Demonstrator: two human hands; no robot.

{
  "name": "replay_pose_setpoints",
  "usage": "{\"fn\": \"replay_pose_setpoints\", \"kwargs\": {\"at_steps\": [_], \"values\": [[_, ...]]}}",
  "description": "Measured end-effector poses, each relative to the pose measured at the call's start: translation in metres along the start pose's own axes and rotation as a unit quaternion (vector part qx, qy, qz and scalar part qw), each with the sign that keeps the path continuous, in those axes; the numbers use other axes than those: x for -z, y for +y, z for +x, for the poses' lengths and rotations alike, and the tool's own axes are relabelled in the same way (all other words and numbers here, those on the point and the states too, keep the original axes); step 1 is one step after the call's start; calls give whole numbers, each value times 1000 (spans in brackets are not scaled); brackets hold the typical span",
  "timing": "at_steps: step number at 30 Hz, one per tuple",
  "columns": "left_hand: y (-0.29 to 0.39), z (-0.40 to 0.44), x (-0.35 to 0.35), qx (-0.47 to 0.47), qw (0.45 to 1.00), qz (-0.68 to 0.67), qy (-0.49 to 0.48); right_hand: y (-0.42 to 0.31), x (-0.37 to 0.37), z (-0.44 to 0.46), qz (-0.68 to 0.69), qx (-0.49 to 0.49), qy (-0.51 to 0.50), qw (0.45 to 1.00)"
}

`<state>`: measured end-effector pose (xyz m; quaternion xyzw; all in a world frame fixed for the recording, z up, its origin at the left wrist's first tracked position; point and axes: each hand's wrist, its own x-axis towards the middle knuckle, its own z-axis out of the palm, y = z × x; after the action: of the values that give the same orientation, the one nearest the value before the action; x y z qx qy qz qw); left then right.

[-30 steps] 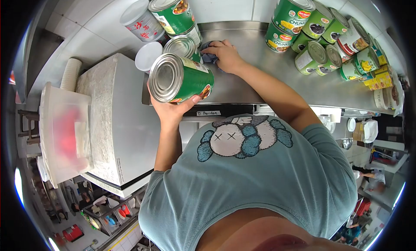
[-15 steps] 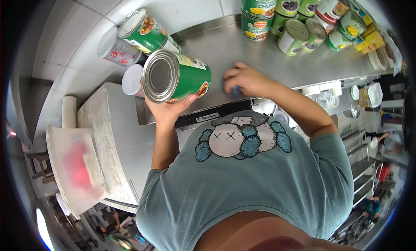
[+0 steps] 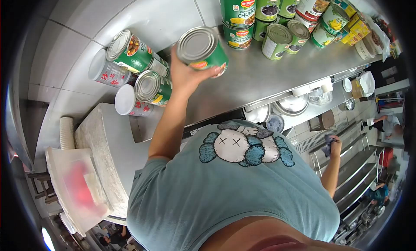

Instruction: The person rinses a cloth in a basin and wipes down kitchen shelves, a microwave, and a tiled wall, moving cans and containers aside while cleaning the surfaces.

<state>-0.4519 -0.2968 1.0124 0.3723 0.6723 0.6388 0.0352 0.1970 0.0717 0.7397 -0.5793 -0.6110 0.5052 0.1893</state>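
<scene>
Green-labelled metal, a large can [image 3: 203, 49] stands out at 12 o'clock in the head view, over the steel desk [image 3: 245, 88] and tilted, its lid facing the camera. The left hand [image 3: 186, 77] grips it, fingers wrapped round the side and thumb across the label; whether its base touches the desk I cannot tell. Just past it, between 12 and 1 o'clock, rises a stack of pineapple cans [image 3: 238, 17], one on another. If the grip strays that way, the rim could knock the upper can loose, and as the smooth, round wall offers little to hook, a slack hold might let the large can slip. Towards 10 o'clock a shorter green can [image 3: 152, 87] stands just beside the left forearm, so a careless swing of the elbow could shove it into the grey tin [image 3: 107, 70] behind. Between 3 and 4 o'clock, beyond the desk's front edge, the right hand [image 3: 336, 147] is closed round a dark cloth [image 3: 328, 142]; a loose end could snag on the metal shelving [image 3: 353, 179] if it hangs close enough, though depth there is hard to judge.
</scene>
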Motion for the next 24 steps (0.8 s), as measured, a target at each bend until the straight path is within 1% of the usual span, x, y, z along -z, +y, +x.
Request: {"fn": "replay_pose_setpoints", "kwargs": {"at_steps": [1,2,3,4,5,7,8,9,10,11,12,13,14,15,17,19,21,22,23,24], "values": [[-6,8,-9,22,1000,-14,4,-12,-10,-3,-2,3,0,1000],[-13,15,-16,43,999,-27,7,-21,-29,-4,174,-16,115,978],[-25,22,-20,43,999,-28,9,-32,-41,-2,344,-36,225,911],[-37,28,-24,35,999,28,19,-29,-52,11,442,-14,231,866],[-48,34,-27,26,996,85,27,-26,-55,17,471,-46,211,855],[-51,41,-36,28,994,102,29,-26,-65,32,559,-67,175,808],[-50,42,-41,19,989,141,44,-30,-72,36,572,-67,180,798],[-51,46,-45,9,982,180,62,-32,-69,43,572,-65,176,798],[-68,49,-47,6,986,149,80,-29,-64,52,599,-72,158,782],[-85,53,-48,4,984,155,89,-28,-64,62,626,-80,136,764],[-100,57,-48,-20,988,120,92,-34,-64,65,611,-81,129,777],[-97,56,-47,-27,992,87,92,-41,-64,66,601,-74,111,788],[-94,55,-46,-35,994,53,92,-49,-65,69,611,-81,112,779],[-72,47,-44,22,976,189,110,-58,-67,72,621,-86,114,771],[-8,31,-29,-39,957,265,111,-65,-67,85,615,-48,117,778],[40,29,16,-162,899,390,117,-66,-62,99,643,-36,59,763],[71,33,71,-146,789,566,189,-97,-74,91,620,-26,115,776],[79,41,94,-132,727,634,230,-100,-75,95,618,-27,113,778],[82,52,115,-115,657,695,267,-98,-71,101,625,-8,85,776],[88,62,132,-113,657,696,268,-98,-71,106,632,10,57,773]]}}
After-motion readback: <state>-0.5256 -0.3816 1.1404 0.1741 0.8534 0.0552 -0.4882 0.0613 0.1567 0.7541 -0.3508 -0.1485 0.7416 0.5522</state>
